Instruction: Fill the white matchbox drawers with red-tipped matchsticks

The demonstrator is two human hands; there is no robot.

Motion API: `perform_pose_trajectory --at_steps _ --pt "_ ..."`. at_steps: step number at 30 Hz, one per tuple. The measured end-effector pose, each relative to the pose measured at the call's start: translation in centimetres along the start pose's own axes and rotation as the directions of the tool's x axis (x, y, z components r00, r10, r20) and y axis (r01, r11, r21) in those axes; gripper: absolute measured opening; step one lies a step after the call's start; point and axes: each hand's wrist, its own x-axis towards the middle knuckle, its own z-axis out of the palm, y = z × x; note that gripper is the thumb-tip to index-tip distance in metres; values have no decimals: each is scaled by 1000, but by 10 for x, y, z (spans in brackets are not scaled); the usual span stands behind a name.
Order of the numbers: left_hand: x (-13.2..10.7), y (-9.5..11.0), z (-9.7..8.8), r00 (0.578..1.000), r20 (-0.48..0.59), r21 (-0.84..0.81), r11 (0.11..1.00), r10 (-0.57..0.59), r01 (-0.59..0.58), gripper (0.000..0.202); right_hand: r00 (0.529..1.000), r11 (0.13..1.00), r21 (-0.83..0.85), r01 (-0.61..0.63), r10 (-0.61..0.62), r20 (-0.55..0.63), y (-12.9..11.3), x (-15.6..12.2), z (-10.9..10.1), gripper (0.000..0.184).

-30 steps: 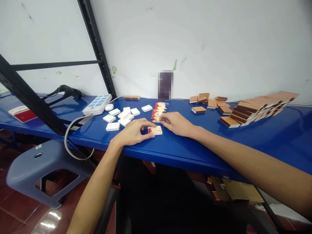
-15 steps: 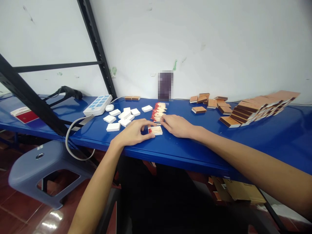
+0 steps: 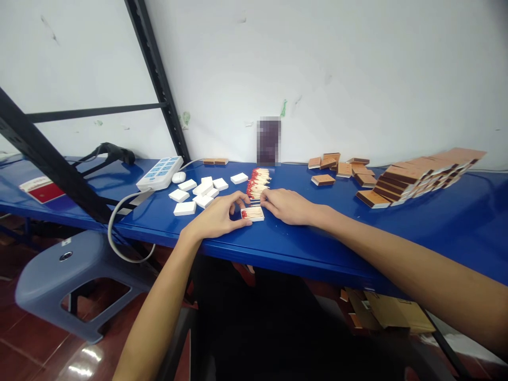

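A small white matchbox tray (image 3: 257,215) lies on the blue table, filled with red-tipped matches. My left hand (image 3: 220,216) curves around its left end, thumb at the near side and fingers at the far side. Behind the tray, a heap of loose matches (image 3: 259,182) lies with the red heads to the left. My right hand (image 3: 288,205) rests on the table right of the tray, thumb and forefinger pinched at the stick ends of the nearest matches. How many matches it grips is hidden by the fingers.
Several white trays (image 3: 184,208) lie at left, by a power strip (image 3: 161,173) and a white earbud case (image 3: 178,177). Brown matchboxes lie loose (image 3: 323,180) and stacked (image 3: 410,172) at right. A black shelf post (image 3: 156,69) rises at left, above a stool (image 3: 75,270).
The fingers of my left hand have drawn slightly back to the left along the tray's far side. My right hand stays by the loose matches with little movement.
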Motion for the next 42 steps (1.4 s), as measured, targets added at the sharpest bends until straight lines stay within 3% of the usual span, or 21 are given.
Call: perform_pose_trajectory --at_steps 7,12,16,27,31,34,42 --pt "0 -3 1 1000 5 -27 1000 -1 2 52 988 993 69 96 -86 -131 13 -4 -10 18" --pt "-1 -3 1 1000 -1 -31 1000 2 -2 56 976 970 112 216 -211 -51 -3 -13 -10 19" --pt "0 -2 1 1000 7 5 1000 23 -23 42 969 957 150 246 -245 -27 -12 -14 -6 20" --pt "0 -3 0 998 7 44 997 57 -58 32 975 934 282 219 -201 -90 -6 -10 -2 10" --pt "1 -3 0 999 6 49 997 51 -51 33 971 919 348 185 -117 -209 1 -5 4 9" --pt "1 -3 0 999 4 45 998 41 -41 33 968 954 274 120 -51 -246 8 1 8 9" --pt "1 0 0 1000 4 36 999 25 -25 34 983 982 172 78 -47 -176 11 6 10 18"
